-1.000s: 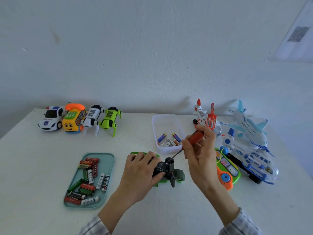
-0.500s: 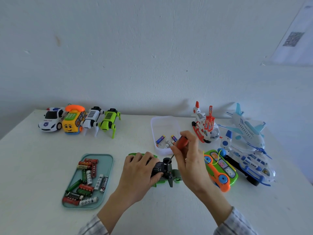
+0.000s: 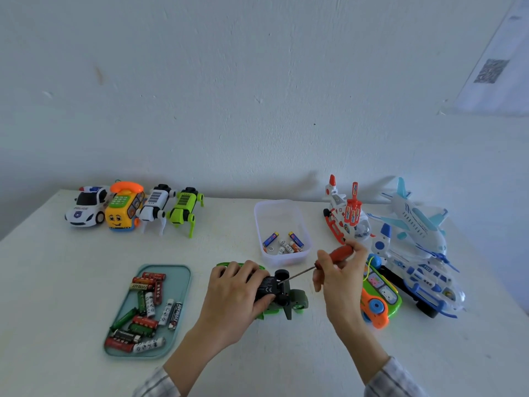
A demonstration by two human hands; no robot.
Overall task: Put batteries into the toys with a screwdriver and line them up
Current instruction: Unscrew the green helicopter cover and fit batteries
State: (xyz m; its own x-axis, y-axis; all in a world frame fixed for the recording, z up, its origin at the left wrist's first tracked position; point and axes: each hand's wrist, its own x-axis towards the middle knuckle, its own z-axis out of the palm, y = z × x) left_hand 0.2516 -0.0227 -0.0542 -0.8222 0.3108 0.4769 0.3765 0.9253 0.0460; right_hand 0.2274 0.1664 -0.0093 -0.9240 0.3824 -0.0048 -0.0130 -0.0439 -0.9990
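Observation:
A green toy vehicle lies upside down on the white table, its black underside facing up. My left hand grips it from the left. My right hand holds a red-handled screwdriver whose thin shaft slants down-left, with the tip on the toy's black battery cover. A teal tray at the left holds several batteries. A clear tub behind the toy holds a few small batteries.
At the back left stand in a row a police car, a yellow phone toy, a white robot dog and a green robot dog. On the right lie an orange-green phone toy, a red-white helicopter and blue-white planes.
My right hand with the screwdriver swung in towards the toy, then back out to the right; the handle is now lower and the shaft flatter. My left hand stays on the toy.

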